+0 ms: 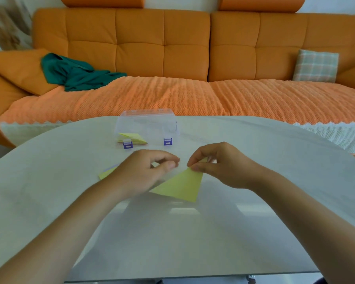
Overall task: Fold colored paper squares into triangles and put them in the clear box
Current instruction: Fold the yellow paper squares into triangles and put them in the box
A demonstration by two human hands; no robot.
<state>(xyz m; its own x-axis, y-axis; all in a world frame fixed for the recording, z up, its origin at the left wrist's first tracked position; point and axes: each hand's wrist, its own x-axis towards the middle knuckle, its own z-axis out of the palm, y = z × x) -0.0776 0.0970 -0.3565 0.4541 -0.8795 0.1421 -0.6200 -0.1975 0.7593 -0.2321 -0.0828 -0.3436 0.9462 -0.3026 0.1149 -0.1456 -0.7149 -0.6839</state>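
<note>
Yellow folded paper triangle (180,187) lay on the pale table (172,232), its top corner pinched between thumb and forefinger of our right hand (219,167). Our left hand (146,171) curled over its left corner; we could not tell whether it gripped anything. Beyond stood the clear plastic box (146,124).

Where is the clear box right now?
In the head view, the clear box sits on the table near its far edge, left of centre, beyond the left hand.
</note>
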